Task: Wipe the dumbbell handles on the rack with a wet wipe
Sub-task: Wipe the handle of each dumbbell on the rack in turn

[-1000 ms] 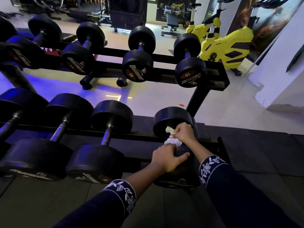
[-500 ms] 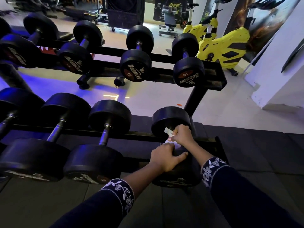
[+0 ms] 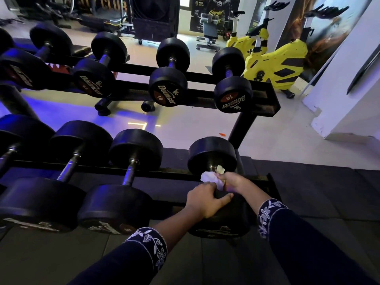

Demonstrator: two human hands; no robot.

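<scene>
A black two-tier rack (image 3: 168, 173) holds rows of black dumbbells. At the right end of the lower tier lies one dumbbell (image 3: 212, 154). My right hand (image 3: 234, 181) is closed around its handle with a crumpled white wet wipe (image 3: 209, 178) pressed against the bar; the handle itself is hidden under hand and wipe. My left hand (image 3: 205, 200) lies flat on top of that dumbbell's near head, fingers spread over it. Both arms wear dark sleeves with white embroidered cuffs.
Left of it on the lower tier are more dumbbells (image 3: 131, 175) with bare steel handles. The upper tier carries dumbbells marked 10 (image 3: 232, 95). Yellow exercise bikes (image 3: 275, 62) stand behind at the right, a white wall (image 3: 339, 95) beside them. Dark rubber mats cover the near floor.
My right hand with the wipe has slid a little along the handle toward me, and more of the wipe shows to its left. My left hand stays on the near head.
</scene>
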